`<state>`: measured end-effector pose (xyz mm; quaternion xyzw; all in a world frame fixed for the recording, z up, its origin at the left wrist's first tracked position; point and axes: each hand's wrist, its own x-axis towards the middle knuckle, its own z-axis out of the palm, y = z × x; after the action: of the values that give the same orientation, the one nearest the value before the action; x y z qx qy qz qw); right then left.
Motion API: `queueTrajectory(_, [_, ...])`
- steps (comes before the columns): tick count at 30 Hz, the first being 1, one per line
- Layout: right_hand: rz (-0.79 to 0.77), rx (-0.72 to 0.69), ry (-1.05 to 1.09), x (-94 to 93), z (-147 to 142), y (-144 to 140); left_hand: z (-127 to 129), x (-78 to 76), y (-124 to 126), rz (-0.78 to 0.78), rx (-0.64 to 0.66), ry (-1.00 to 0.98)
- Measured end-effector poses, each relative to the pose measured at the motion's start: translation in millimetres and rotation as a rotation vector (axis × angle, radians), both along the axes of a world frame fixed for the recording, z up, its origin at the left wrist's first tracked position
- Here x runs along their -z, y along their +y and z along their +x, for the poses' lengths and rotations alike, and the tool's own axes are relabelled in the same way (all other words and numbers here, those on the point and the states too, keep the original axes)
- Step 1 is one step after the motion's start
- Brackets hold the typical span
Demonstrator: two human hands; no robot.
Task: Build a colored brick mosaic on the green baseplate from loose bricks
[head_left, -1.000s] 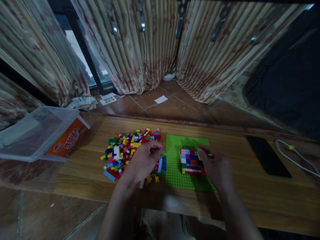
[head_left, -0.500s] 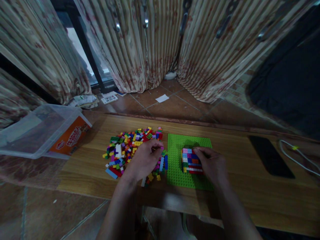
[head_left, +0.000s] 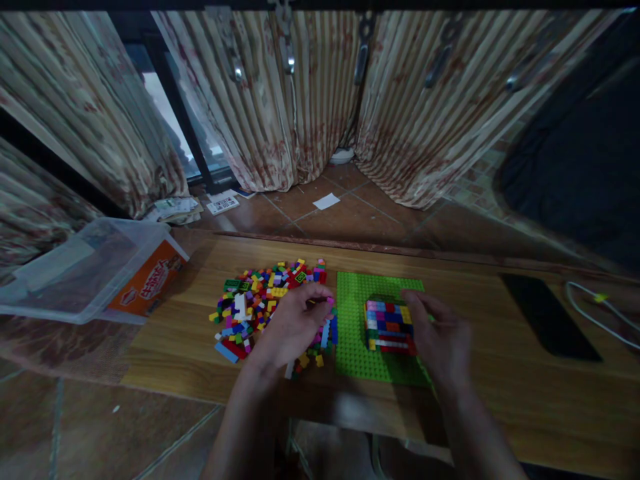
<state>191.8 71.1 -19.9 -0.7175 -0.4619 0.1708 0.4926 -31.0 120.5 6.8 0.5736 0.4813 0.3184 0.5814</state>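
The wooden table (head_left: 185,333) is covered left of its middle by a loose heap of coloured bricks (head_left: 265,284), beside which a green baseplate (head_left: 351,340) is laid. Farther right, a flat black object (head_left: 547,317) and a white cable (head_left: 583,287) are placed.

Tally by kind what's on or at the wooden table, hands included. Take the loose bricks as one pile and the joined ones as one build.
Hands: 2 (left hand, right hand)
Loose brick pile: 1
Green baseplate: 1
Brick build: 1
Clear bin: 1
Dark flat slab: 1
White cable: 1
Total: 8
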Motion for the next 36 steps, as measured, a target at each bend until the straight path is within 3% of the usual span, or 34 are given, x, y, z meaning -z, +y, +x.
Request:
queueTrajectory(5, [0.068,-0.308,0.065,-8.9,-41,-12,9,-8.6,-4,-0.060,0.027,-0.122])
queueTrajectory(7, [0.074,-0.362,0.112,-7.6,-54,-14,12,-10.1,-6,-0.067,0.066,-0.186])
queueTrajectory(16, [0.106,-0.317,0.347,-7.1,-61,-10,24,-11.3,-11,0.034,0.138,-0.245])
queueTrajectory(21, [0.035,-0.325,0.389,-10.3,-46,-8,22,-11.5,-8,0.031,0.131,-0.257])
queueTrajectory(24, [0.041,-0.203,0.354,-9.1,-18,-4,9,-8.3,-3,0.029,0.097,-0.148])
queueTrajectory(26, [0.054,-0.032,0.220,-5.7,4,-2,-3,-6.1,1,0.073,0.076,0.011])
queueTrajectory(27, [0.033,-0.013,0.157,-3.2,14,-1,-10,-5.3,2,0.105,0.074,0.114])
queueTrajectory(31, [-0.097,-0.066,0.035,8.3,33,-1,-32,-4.2,7,0.200,0.062,0.495])
queueTrajectory(36, [-0.132,-0.144,-0.065,16.1,28,4,-47,-6.8,10,0.254,0.136,0.695])
